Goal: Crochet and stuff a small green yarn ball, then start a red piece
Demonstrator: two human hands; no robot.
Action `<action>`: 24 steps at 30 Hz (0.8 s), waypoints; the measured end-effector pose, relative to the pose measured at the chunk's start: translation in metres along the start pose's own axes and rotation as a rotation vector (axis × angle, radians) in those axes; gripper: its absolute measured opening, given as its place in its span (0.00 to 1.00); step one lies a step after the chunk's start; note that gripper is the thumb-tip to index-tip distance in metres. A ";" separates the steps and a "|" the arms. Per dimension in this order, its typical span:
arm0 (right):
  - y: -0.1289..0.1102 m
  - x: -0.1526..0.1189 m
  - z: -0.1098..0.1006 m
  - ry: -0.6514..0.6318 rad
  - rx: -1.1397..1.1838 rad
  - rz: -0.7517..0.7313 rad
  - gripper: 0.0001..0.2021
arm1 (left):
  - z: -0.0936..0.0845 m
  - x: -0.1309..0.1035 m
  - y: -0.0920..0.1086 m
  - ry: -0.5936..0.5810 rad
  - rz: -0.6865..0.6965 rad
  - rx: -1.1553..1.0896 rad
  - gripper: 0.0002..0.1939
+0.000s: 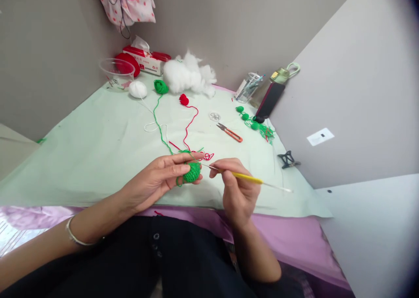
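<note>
Between the thumb and fingers of my left hand (160, 176) is a small rounded green crochet piece (192, 172). Green yarn (159, 125) runs from a green ball (160, 87) at the back down to this hand and over its fingers. My right hand (240, 186) grips a crochet hook (247, 177) by its yellow handle, pen-like. The hook's thin metal tip points left and reaches the edge of the green piece; whether it sits inside a stitch I cannot tell. Just behind the left fingers lies loose red yarn (207, 155), leading back to a small red ball (183, 99).
Thread snips (230, 132) and a small clear round case (215, 116) lie beyond my right hand. White stuffing (186, 73), a white yarn ball (138, 89), a plastic tub (117, 73) and a tissue box (145, 60) stand at the back. Rightward are green crocheted pieces (254, 126), a bottle (262, 95) and a black claw clip (288, 159).
</note>
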State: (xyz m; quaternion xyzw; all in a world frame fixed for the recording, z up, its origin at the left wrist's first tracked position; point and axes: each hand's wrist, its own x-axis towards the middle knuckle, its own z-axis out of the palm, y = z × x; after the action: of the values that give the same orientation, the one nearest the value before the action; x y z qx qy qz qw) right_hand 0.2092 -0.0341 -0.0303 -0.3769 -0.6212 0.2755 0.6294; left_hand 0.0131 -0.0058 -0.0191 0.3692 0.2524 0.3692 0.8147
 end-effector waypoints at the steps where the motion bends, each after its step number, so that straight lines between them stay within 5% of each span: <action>1: 0.000 0.002 -0.003 0.014 0.070 0.052 0.08 | -0.002 0.000 0.000 -0.005 -0.004 0.015 0.18; 8: 0.006 0.008 -0.005 -0.014 0.353 0.306 0.08 | -0.002 0.001 -0.001 -0.009 0.019 0.142 0.21; 16: 0.005 -0.003 0.006 -0.147 0.011 -0.029 0.10 | 0.006 0.003 -0.006 0.091 0.113 0.409 0.38; 24: 0.015 0.002 0.009 -0.094 0.443 0.334 0.08 | 0.005 0.001 0.000 0.106 0.187 0.698 0.36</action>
State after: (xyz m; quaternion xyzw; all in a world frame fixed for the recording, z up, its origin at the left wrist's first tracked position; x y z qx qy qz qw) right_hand 0.2023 -0.0224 -0.0418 -0.3142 -0.5037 0.5216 0.6127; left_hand 0.0175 -0.0072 -0.0164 0.6268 0.3704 0.3526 0.5879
